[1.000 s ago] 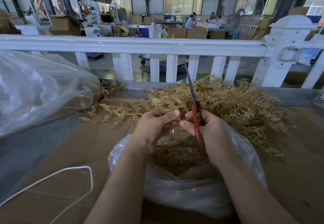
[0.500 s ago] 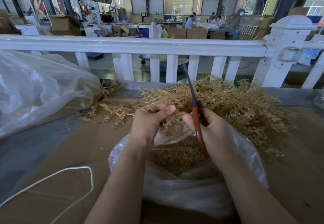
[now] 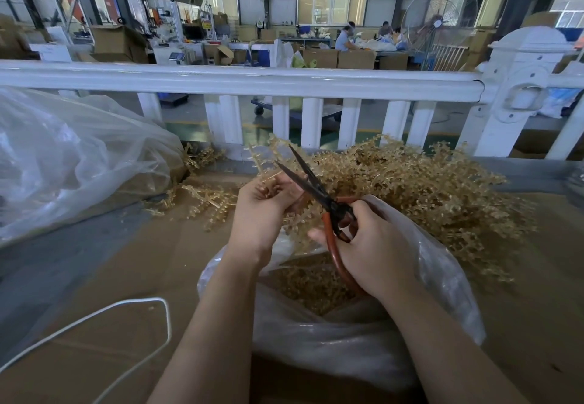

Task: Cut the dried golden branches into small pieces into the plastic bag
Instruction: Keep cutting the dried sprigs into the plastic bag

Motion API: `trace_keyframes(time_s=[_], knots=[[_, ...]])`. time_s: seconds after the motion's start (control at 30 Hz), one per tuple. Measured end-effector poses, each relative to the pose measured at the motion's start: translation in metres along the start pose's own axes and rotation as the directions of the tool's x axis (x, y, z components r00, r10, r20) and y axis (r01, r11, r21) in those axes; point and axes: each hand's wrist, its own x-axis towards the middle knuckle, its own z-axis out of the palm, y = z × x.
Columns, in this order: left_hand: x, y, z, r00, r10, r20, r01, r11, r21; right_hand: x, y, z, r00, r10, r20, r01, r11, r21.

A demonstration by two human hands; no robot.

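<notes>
Beyond a white railing [image 3: 240,80], a warehouse floor with cardboard boxes and seated workers is seen. On the brown table [image 3: 104,271], a golden sprig [image 3: 268,163] is gripped in the curled fingers of the left hand [image 3: 262,211], held above the plastic bag [image 3: 347,340]. Red-handled scissors [image 3: 319,195] are held in the right hand [image 3: 376,245], its fingers wrapped through the handles, the dark blades parted and angled toward the left hand. Cut pieces are gathered inside the bag beneath both hands. A pile of golden branches [image 3: 426,192] is heaped just past the right hand. A larger clear bag [image 3: 72,157] is slumped well off to the left of the left hand.
</notes>
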Motion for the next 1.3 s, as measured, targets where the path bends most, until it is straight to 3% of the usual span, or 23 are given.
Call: trace_keyframes(time_s=[0.27, 0.97, 1.3], knots=[[0.0005, -0.0019, -0.0031, 0.997, 0.072, -0.011, -0.071, 0.993, 0.093, -0.0009, 0.0038, 0.0015, 0.998, -0.029, -0.059, 0.025, 0.998, -0.06], [0.0022, -0.0037, -0.0039, 1.0, 0.002, -0.019, -0.002, 0.999, -0.04, -0.0035, 0.0043, 0.0012, 0.979, -0.114, -0.17, 0.106, 0.993, -0.056], [0.0025, -0.0043, -0.0043, 0.999, -0.005, -0.035, 0.002, 0.997, -0.08, -0.0028, 0.0054, 0.0048, 0.985, -0.06, -0.164, 0.057, 0.998, -0.022]])
